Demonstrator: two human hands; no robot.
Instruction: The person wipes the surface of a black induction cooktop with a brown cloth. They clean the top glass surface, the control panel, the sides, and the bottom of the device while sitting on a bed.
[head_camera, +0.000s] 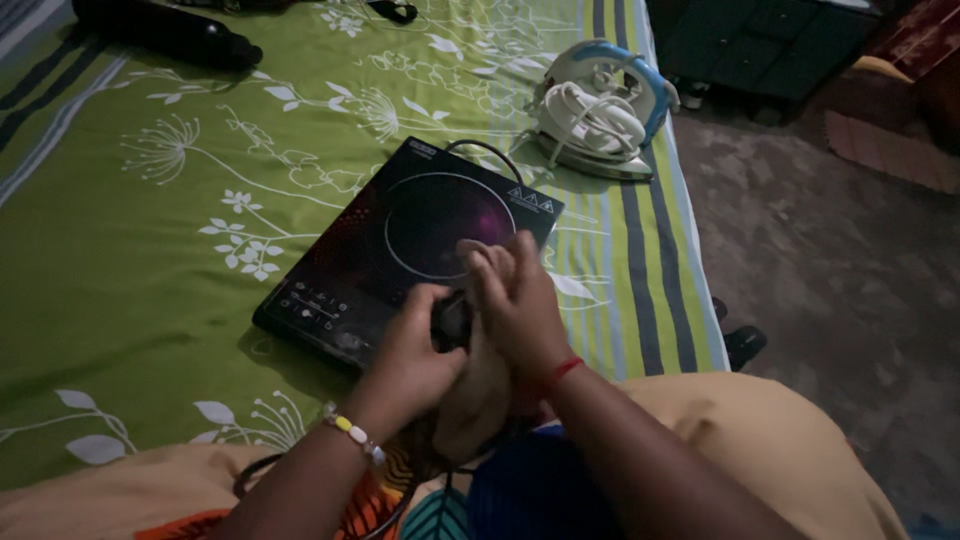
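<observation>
We see both hands meeting just below the centre of the frame, over the near right corner of a black induction cooktop (400, 250). The left hand (415, 355) is closed around a small dark object (452, 322), which looks like a plug, though the dim light keeps us from being sure. The right hand (520, 300) has its fingers stretched upward and presses against the same object from the right, so the two hands are together on it. A beaded bracelet (352, 434) sits on the left wrist and a red thread (562, 372) on the right.

The cooktop lies at an angle on a green floral bedsheet (150, 260), its control strip toward the lower left and its round cooking ring toward the centre. A dark cord (485, 150) loops out from its far corner. To the upper right, near the striped right edge of the bed, a white and blue clothes iron (600, 110) rests on its side with its white cord wound around it. A long black object (165, 30) lies at the upper left.

The sheet is open to the left of the cooktop. Right of the bed edge runs grey floor (840, 260), with dark furniture (770, 45) at the upper right.
</observation>
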